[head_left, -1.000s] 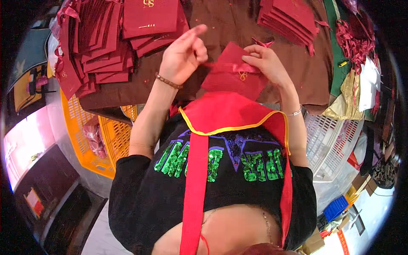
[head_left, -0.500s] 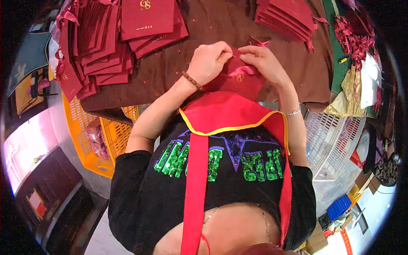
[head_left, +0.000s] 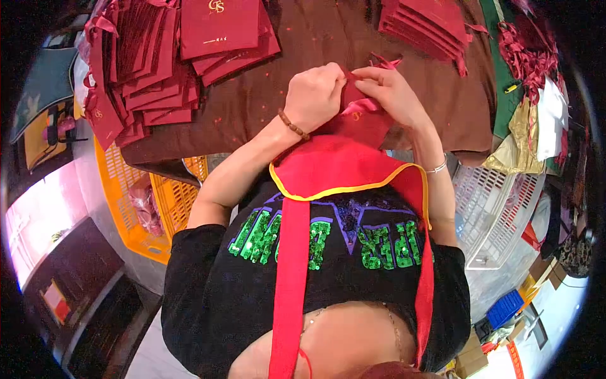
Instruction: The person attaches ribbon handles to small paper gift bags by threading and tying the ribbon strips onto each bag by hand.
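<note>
A dark red paper gift bag (head_left: 369,129) with small gold print lies flat at the table's near edge, partly under my hands. A shiny pink-red ribbon (head_left: 363,106) crosses its front. My left hand (head_left: 315,93), a beaded bracelet on its wrist, is closed at the bag's upper left edge; its fingertips are hidden behind the knuckles. At the upper right edge, my right hand (head_left: 390,95) pinches the bag between thumb and fingers. A loose ribbon end (head_left: 386,62) sticks up just beyond the right fingers.
Many flat red gift bags (head_left: 221,31) are piled at the far left of the brown-covered table (head_left: 315,38). Another stack (head_left: 426,28) lies at far right, near a ribbon bundle (head_left: 527,54). Below stand a yellow crate (head_left: 129,215) and a white crate (head_left: 489,218).
My left hand has rolled over, so its knuckles now face up and its thumb is less visible. The wrist has shifted slightly right. My right hand stays nearly in place on the bag.
</note>
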The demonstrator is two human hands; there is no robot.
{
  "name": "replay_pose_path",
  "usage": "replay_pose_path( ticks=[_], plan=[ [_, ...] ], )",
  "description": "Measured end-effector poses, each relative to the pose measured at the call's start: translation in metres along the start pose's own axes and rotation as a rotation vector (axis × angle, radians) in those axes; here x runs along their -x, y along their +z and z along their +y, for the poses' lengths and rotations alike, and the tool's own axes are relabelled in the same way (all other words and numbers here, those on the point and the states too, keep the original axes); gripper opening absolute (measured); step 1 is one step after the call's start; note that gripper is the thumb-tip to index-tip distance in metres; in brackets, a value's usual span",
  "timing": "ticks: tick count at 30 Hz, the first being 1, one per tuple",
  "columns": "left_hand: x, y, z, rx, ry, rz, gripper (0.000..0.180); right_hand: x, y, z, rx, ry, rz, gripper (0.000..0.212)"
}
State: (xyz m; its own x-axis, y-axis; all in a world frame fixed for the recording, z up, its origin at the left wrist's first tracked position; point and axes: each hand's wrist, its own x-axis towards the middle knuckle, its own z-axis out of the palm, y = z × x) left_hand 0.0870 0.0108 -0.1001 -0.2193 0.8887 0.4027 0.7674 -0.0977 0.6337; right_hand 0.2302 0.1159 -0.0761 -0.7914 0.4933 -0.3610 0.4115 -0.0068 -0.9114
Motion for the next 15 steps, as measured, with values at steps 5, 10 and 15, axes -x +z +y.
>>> replay_pose_path(
  ticks=[5,10,15],
  plan=[
    [-0.001,-0.007,0.008,-0.247,0.164,-0.046,0.009,0.004,0.007,0.002,0.14,-0.138,0.054,0.033],
    [-0.041,-0.039,-0.019,-0.012,-0.1,-0.332,0.021,0.013,0.016,-0.018,0.287,-0.191,0.129,0.022],
    [-0.071,-0.049,-0.03,0.039,-0.013,-0.794,0.024,0.018,0.031,-0.018,0.459,-0.397,0.275,0.023]
  ],
)
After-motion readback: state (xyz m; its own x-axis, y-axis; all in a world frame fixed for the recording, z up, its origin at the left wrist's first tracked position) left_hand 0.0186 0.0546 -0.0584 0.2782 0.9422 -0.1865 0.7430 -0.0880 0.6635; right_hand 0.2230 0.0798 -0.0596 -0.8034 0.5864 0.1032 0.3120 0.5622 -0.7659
